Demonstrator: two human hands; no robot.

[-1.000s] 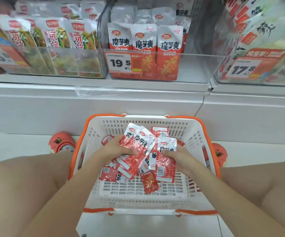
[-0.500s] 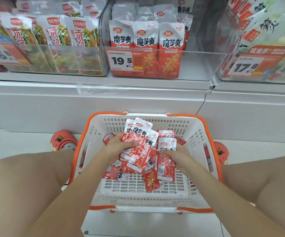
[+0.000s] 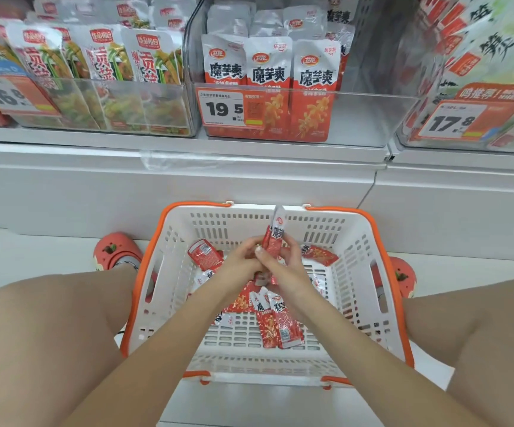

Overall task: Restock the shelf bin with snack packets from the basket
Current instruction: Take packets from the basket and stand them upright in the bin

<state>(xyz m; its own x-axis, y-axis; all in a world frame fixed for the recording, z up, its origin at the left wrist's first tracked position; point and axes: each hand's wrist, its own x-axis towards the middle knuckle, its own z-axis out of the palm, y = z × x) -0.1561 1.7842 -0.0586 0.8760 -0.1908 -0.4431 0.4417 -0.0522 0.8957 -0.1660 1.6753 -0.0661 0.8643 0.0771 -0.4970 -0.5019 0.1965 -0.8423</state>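
Head view: left hand (image 3: 240, 260), right hand (image 3: 283, 266) clasp upright packets (image 3: 275, 238) mid-basket (image 3: 369, 229), walls clear.

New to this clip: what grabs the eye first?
Dead centre, both hands, left hand and right hand, meet over the white plastic basket with orange rim, gripping an upright stack of red-and-white snack packets. More loose red packets litter the basket floor. Above, the clear shelf bin holds matching packets on its left, the right side bare, with a 19.5 price tag.
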